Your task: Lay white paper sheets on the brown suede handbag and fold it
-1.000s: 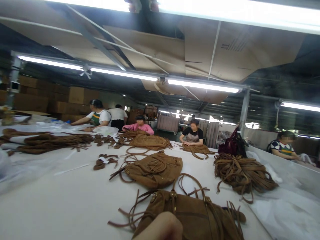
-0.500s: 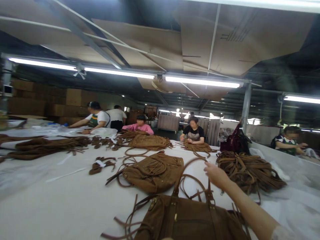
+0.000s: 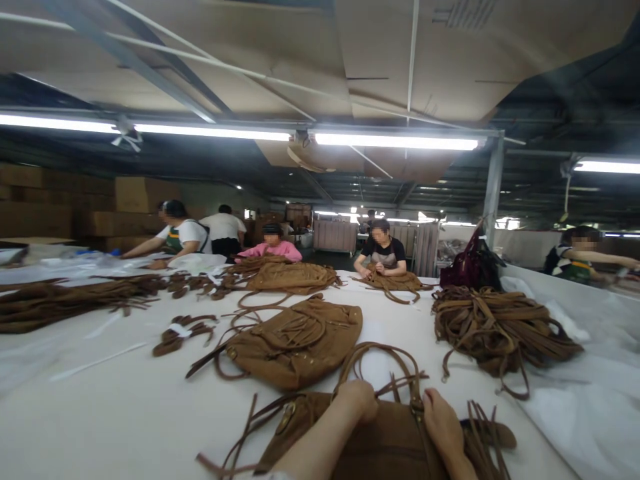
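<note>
A brown handbag [image 3: 385, 437] with two looped handles and dangling straps lies at the front of the white table. My left hand [image 3: 358, 401] is closed at its top edge by the left handle base, the fingertips out of sight. Along the right handle base, my right hand [image 3: 443, 421] grips the bag's upper edge, thumb uppermost and most fingers hidden. The bag's handles [image 3: 383, 347] stand in a loop beyond my hands. Just past it lies a second brown handbag [image 3: 305, 340], its straps heaped on top.
A pile of brown straps [image 3: 500, 330] is at the right, near clear plastic [image 3: 585, 427]. A tied strap bundle [image 3: 183, 333] and flat brown pieces [image 3: 65, 300] lie left. Across the white table [image 3: 115, 407], several people work; a dark red bag [image 3: 465, 265] stands at its far right.
My right hand has come down from the raised handle to the bag's top edge. My left arm has come into view, its hand at the bag. The handle has dropped lower.
</note>
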`<state>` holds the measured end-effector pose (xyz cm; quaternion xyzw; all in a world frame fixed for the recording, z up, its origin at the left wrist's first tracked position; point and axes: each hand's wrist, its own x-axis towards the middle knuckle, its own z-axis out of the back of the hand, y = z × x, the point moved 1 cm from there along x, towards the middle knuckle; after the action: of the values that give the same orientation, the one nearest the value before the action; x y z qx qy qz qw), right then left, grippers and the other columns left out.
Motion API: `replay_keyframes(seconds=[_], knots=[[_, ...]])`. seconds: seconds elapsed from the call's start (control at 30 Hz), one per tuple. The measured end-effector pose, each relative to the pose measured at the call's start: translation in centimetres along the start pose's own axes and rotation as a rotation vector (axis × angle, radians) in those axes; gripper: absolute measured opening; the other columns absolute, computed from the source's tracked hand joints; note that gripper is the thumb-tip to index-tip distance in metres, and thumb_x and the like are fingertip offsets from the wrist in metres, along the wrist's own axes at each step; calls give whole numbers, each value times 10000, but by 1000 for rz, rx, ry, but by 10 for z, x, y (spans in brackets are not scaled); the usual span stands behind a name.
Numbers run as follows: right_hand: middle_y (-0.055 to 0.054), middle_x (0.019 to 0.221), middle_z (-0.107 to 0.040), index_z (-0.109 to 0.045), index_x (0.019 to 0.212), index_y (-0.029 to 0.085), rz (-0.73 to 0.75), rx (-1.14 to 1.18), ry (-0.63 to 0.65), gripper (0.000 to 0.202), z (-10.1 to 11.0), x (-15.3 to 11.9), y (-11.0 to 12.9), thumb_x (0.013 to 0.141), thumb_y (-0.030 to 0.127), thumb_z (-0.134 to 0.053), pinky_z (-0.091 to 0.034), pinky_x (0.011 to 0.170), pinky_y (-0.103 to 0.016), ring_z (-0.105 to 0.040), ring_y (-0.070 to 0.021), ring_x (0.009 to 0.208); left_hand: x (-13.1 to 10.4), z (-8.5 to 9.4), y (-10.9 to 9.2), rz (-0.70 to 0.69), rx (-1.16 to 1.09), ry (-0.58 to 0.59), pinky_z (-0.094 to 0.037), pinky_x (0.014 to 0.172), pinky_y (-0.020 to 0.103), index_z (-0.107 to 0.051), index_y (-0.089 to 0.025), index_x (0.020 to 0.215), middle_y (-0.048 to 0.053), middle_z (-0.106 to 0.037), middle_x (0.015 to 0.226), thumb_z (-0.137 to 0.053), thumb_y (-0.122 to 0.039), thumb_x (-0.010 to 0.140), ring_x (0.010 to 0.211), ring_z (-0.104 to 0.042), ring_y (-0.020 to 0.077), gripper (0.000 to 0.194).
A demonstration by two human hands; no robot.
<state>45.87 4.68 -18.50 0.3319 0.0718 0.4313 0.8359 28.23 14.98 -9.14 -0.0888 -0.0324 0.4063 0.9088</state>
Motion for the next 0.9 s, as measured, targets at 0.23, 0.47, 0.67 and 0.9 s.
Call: replay_keyframes(seconds=[0.23,0.47,0.67,0.9], knots=[[-158,1177,-662,-526,1250,124,-30,391,11,489,-12,38,-20,876,395,-366,-448,962,-412,-609,-284,1120,46,-42,-25,345,-23,-159,-452,936,465,-505,-66,1259,200,-618,1153,-640,-202,824,1110,-590,338,475],[-115,1010,-729,-498,1260,98,-161,821,-15,630,-8,50,-24,785,511,-500,-530,804,-352,-681,-261,914,71,-65,-9,271,-312,-209,-444,933,359,-332,-71,1407,185,-640,1197,-385,1,815,1131,-601,270,600],[-67,932,-736,-554,1192,152,-128,1220,-55,630,10,39,-5,728,547,-712,-531,673,-287,-677,-219,820,86,-62,-31,-4,-573,-264,-467,899,294,-411,-110,1376,134,-658,1176,-359,-112,894,1053,-624,211,485],[-89,1049,-716,-588,1105,191,150,1136,-27,489,15,37,6,712,428,-760,-529,883,-366,-656,-255,1003,67,-67,-49,-360,-551,-169,-466,911,289,-497,-261,1338,33,-681,1128,-425,-165,880,1010,-616,188,473]])
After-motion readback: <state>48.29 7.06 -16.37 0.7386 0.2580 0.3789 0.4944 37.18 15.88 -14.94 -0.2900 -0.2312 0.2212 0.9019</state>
